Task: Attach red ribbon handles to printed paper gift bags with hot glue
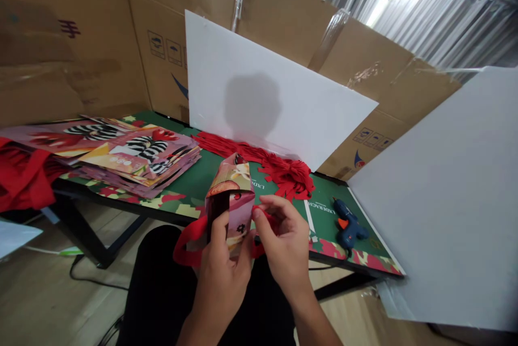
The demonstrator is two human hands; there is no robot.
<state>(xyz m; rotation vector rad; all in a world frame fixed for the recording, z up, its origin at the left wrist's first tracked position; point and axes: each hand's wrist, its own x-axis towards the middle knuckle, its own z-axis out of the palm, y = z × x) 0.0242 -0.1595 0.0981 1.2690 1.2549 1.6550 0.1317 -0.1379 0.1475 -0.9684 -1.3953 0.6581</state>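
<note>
My left hand (223,270) is closed around the lower part of a printed cardboard box (232,176), pink and tan with an opening facing left. The box is tilted above my lap, near the table's front edge. A loop of red fabric ribbon (186,243) curves out on its left side. On the right side, my right hand (286,241) pinches a red ribbon between thumb and fingers, close against the box wall. My fingers partly hide where ribbon and box meet.
Printed flat cardboard pieces (137,160) are piled on the table's left, beside hanging red ribbons (28,178). More red ribbons (279,170) lie at the back. A blue glue gun (350,227) rests at right. White boards (279,97) and cardboard walls (89,38) enclose the table.
</note>
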